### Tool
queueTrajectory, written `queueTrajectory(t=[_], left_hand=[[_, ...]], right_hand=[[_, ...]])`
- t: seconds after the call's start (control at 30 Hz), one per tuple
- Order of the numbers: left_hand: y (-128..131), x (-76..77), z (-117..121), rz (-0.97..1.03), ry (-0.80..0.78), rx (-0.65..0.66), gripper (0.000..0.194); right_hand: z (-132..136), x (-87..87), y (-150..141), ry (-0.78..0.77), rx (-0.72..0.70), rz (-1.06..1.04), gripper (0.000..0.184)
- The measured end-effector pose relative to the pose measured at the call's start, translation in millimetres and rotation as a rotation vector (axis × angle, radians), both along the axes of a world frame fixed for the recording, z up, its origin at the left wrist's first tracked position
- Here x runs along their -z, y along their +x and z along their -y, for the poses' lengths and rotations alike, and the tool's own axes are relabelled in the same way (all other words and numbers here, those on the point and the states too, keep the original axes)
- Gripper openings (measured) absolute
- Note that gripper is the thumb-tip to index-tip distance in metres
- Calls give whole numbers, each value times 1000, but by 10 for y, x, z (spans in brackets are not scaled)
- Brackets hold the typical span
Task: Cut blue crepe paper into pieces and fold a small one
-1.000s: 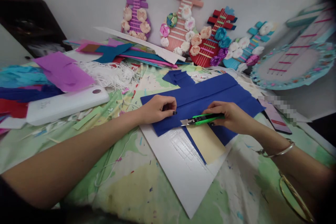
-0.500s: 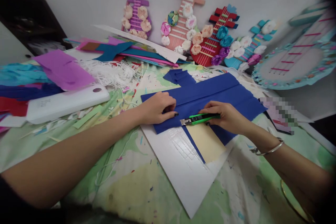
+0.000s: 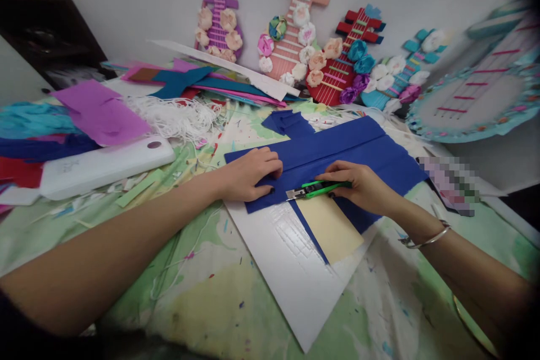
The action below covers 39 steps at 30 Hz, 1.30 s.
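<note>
A folded sheet of dark blue crepe paper [image 3: 358, 149] lies across a white board [image 3: 307, 315]. My left hand [image 3: 251, 174] rests on the paper's left part, fingers bent and thumb apart from them, pressing it down. In my right hand [image 3: 358, 185] is a green and black utility knife [image 3: 314, 189], its blade out and pointing left. The blade tip is at the paper's near edge, just right of my left thumb. A cream-coloured piece [image 3: 331, 228] with a blue strip along its left side sticks out from under the blue paper.
Decorated paper lutes [image 3: 333, 70] lean along the wall. White string [image 3: 177, 115], coloured sheets [image 3: 101, 112] and a long white box-like object [image 3: 105, 169] lie left. A small blue folded piece [image 3: 289, 122] sits behind the crepe paper. A phone-like object [image 3: 442, 185] lies right.
The knife and my right hand have shifted slightly left along the paper's near edge. My left thumb has moved a little left and down; that hand stays on the paper.
</note>
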<state>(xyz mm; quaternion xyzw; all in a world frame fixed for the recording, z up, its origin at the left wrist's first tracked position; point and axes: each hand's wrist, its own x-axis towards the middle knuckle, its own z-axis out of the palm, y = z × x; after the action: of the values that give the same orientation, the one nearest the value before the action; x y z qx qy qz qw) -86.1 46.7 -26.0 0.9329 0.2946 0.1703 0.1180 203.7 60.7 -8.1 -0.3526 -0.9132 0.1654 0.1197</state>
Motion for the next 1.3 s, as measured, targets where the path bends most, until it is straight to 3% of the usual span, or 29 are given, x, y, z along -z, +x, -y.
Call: queueTrajectory(t=[0.23,0.47,0.7,0.8,0.97,1.13,1.3], left_hand=[[-14,79,-46,20,-36,-5,10],[-33,133,-89,60,-62,-19,33],[-18,105,-90,46,-80,-39,16],[-15,92,-93,38,-81,-120,26],[-87,86,-164,38,-76,-340,59],[-156,59,-201,32,-216,-370,42],[-178,47,-183,110,-323,-367,40]], right_hand=[[49,9,34,49,-9,23,43],[105,75,187,118,63,2,46],[74,68,157,125,66,-26,42],[50,62,120,120,58,-31,42],[27,43,76,110,38,-33,43],[13,24,39,97,27,-24,43],[7,23,-1,85,27,-18,44]])
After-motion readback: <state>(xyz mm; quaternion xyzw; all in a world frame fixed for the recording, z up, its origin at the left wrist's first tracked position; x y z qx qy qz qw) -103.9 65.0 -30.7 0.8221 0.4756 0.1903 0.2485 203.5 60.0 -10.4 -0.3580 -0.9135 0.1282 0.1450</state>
